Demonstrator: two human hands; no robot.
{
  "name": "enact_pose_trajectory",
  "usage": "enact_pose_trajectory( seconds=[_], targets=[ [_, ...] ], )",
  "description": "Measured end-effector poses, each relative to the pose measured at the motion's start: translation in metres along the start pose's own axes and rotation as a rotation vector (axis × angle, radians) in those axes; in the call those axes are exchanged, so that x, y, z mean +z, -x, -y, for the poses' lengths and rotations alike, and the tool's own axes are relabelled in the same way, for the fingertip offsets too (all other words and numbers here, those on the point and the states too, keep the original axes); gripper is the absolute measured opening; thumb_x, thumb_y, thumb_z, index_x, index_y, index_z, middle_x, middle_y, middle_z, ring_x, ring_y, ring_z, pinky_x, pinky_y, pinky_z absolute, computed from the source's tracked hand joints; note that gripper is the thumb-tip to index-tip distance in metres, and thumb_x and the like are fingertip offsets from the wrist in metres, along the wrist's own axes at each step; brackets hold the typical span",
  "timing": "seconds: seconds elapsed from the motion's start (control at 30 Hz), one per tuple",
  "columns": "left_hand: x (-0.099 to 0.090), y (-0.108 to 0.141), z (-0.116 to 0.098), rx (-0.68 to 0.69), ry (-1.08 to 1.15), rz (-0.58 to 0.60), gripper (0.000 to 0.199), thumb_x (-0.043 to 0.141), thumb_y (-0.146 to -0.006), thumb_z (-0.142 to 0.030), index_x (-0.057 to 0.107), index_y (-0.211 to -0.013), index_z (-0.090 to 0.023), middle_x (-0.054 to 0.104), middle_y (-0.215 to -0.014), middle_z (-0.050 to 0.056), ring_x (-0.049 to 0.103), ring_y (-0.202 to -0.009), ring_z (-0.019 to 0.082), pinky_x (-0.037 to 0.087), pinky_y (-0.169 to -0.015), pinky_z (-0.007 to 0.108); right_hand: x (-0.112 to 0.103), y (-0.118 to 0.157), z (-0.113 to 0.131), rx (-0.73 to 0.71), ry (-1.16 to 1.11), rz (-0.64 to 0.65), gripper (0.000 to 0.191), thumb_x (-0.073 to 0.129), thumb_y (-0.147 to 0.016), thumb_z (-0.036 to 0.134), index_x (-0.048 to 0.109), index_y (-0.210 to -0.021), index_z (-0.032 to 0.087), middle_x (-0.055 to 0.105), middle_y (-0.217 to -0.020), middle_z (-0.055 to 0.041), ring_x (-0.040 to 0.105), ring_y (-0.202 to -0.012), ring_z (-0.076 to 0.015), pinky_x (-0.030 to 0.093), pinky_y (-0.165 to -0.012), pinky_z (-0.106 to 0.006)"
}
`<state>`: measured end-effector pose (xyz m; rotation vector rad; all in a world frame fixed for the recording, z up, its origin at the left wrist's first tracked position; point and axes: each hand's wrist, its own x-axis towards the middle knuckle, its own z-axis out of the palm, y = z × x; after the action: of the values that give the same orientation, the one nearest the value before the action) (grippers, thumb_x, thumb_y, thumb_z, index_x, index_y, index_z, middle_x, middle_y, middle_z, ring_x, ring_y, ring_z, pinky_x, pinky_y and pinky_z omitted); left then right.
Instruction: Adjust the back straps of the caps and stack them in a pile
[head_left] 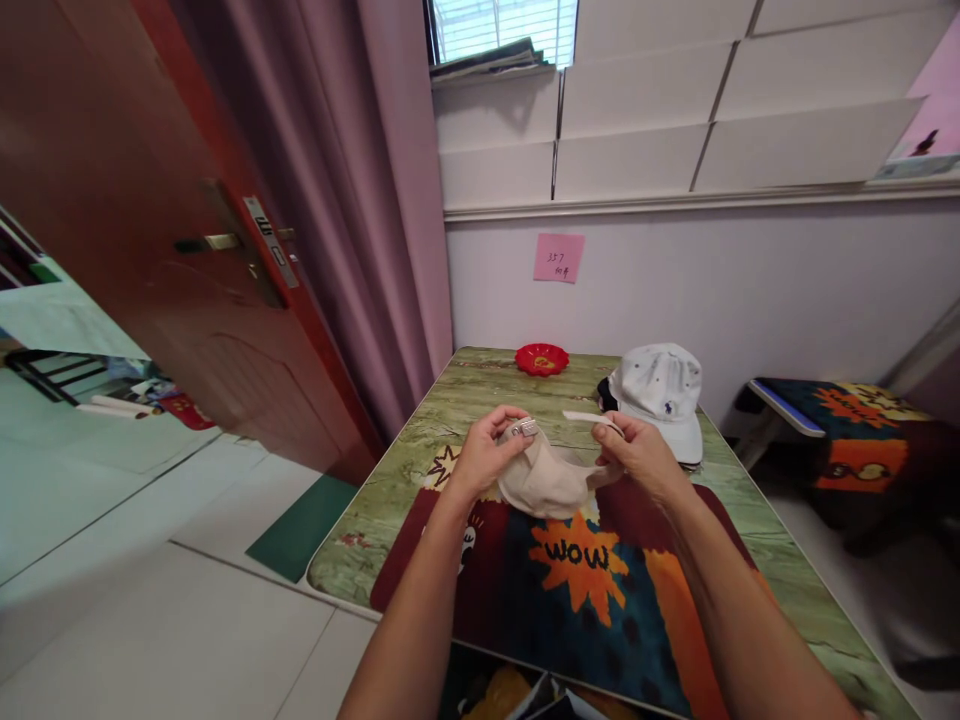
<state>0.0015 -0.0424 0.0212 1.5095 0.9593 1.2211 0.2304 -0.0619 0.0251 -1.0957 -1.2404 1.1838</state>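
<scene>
A beige cap (pixel 546 486) hangs between my two hands above the patterned mat. My left hand (pixel 489 448) is closed on the cap's edge at the silver metal buckle (pixel 524 428). On the other side, my right hand (pixel 637 455) pinches the cap's strap, and the loose beige strap end (pixel 589 416) sticks out leftward from the fingers. The strap end and the buckle are apart. Just behind my right hand sits a white cap (pixel 660 385) with a small dark logo, and something dark shows at its left edge.
The mat (pixel 502 600) with a "WOW" print covers the near part of the green wood-pattern table (pixel 450 400). A red scalloped dish (pixel 542 359) stands at the back. A stool with a patterned cover (pixel 855 410) is at right, a brown door (pixel 247 300) at left.
</scene>
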Motion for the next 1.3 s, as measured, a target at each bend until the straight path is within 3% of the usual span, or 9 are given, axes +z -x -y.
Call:
enact_pose_trajectory(
  seconds=[0.1, 0.27, 0.43, 0.63, 0.8, 0.93, 1.03, 1.13, 1.3],
  targets=[
    [0.007, 0.009, 0.004, 0.068, -0.079, -0.050, 0.035, 0.074, -0.077, -0.027, 0.068, -0.110, -0.019, 0.072, -0.087, 0.001, 0.064, -0.078, 0.015, 0.048, -0.071, 0.024, 0.011, 0.007, -0.007, -0.021, 0.013, -0.054, 0.049, 0.070, -0.073, 0.070, 0.065, -0.073, 0.021, 0.047, -0.047, 0.0057, 0.045, -0.043, -0.0112, 0.041, -0.041, -0.023],
    [0.012, 0.023, 0.021, 0.192, -0.238, -0.133, 0.027, 0.068, -0.080, -0.017, 0.075, -0.105, -0.023, 0.073, -0.107, 0.004, 0.066, -0.100, 0.020, 0.048, -0.091, 0.030, 0.025, 0.016, -0.030, -0.072, 0.062, -0.094, 0.041, 0.071, -0.077, 0.061, 0.067, -0.080, 0.020, 0.055, -0.055, 0.0027, 0.051, -0.048, -0.0143, 0.039, -0.041, -0.024],
    [0.013, 0.026, 0.025, 0.281, -0.362, -0.181, 0.022, 0.065, -0.081, -0.017, 0.077, -0.099, -0.024, 0.071, -0.096, 0.005, 0.065, -0.092, 0.020, 0.049, -0.085, 0.031, 0.032, 0.016, -0.039, -0.174, 0.145, -0.102, 0.035, 0.061, -0.088, 0.056, 0.061, -0.080, 0.022, 0.067, -0.068, -0.0019, 0.061, -0.059, -0.0170, 0.045, -0.052, -0.025],
    [0.017, 0.034, 0.039, 0.271, -0.430, -0.244, 0.014, 0.064, -0.085, -0.021, 0.074, -0.094, -0.024, 0.071, -0.094, 0.005, 0.065, -0.093, 0.021, 0.047, -0.087, 0.034, 0.041, 0.018, -0.057, -0.106, 0.059, -0.086, 0.032, 0.064, -0.086, 0.052, 0.067, -0.097, 0.022, 0.071, -0.067, -0.0029, 0.070, -0.071, -0.0219, 0.051, -0.065, -0.029],
    [0.015, 0.040, 0.048, 0.302, -0.538, -0.358, 0.004, 0.067, -0.084, -0.022, 0.070, -0.087, -0.022, 0.066, -0.095, 0.005, 0.061, -0.097, 0.022, 0.045, -0.091, 0.035, 0.039, 0.019, -0.062, -0.012, -0.100, -0.109, 0.042, 0.074, -0.077, 0.052, 0.070, -0.105, 0.021, 0.077, -0.085, -0.0065, 0.068, -0.070, -0.0190, 0.053, -0.065, -0.029],
    [0.014, 0.042, 0.049, 0.316, -0.610, -0.334, 0.003, 0.068, -0.083, -0.023, 0.069, -0.080, -0.023, 0.066, -0.098, 0.005, 0.060, -0.100, 0.023, 0.043, -0.094, 0.037, 0.042, 0.018, -0.065, 0.044, -0.088, -0.099, 0.036, 0.076, -0.074, 0.051, 0.068, -0.091, 0.021, 0.075, -0.076, -0.0052, 0.067, -0.064, -0.0186, 0.051, -0.057, -0.027],
    [0.014, 0.043, 0.050, 0.298, -0.634, -0.305, 0.003, 0.068, -0.082, -0.021, 0.069, -0.080, -0.023, 0.068, -0.101, 0.005, 0.060, -0.103, 0.024, 0.040, -0.098, 0.039, 0.050, 0.015, -0.070, 0.080, -0.073, -0.049, 0.033, 0.076, -0.073, 0.050, 0.064, -0.083, 0.021, 0.074, -0.074, -0.0044, 0.070, -0.069, -0.0201, 0.053, -0.059, -0.028],
    [0.016, 0.047, 0.048, 0.286, -0.688, -0.270, 0.006, 0.066, -0.081, -0.018, 0.068, -0.081, -0.023, 0.069, -0.105, 0.005, 0.061, -0.106, 0.024, 0.035, -0.104, 0.044, 0.057, 0.014, -0.073, 0.152, -0.197, -0.016, 0.036, 0.078, -0.070, 0.050, 0.060, -0.085, 0.023, 0.076, -0.081, -0.0047, 0.074, -0.078, -0.0214, 0.058, -0.066, -0.029],
    [0.021, 0.050, 0.039, 0.280, -0.681, -0.193, 0.011, 0.059, -0.084, -0.017, 0.068, -0.084, -0.023, 0.070, -0.114, 0.007, 0.057, -0.119, 0.025, 0.029, -0.111, 0.047, 0.058, 0.014, -0.068, 0.204, -0.288, -0.030, 0.045, 0.083, -0.065, 0.050, 0.059, -0.090, 0.022, 0.077, -0.081, -0.0051, 0.075, -0.075, -0.0196, 0.058, -0.065, -0.026]
  ],
)
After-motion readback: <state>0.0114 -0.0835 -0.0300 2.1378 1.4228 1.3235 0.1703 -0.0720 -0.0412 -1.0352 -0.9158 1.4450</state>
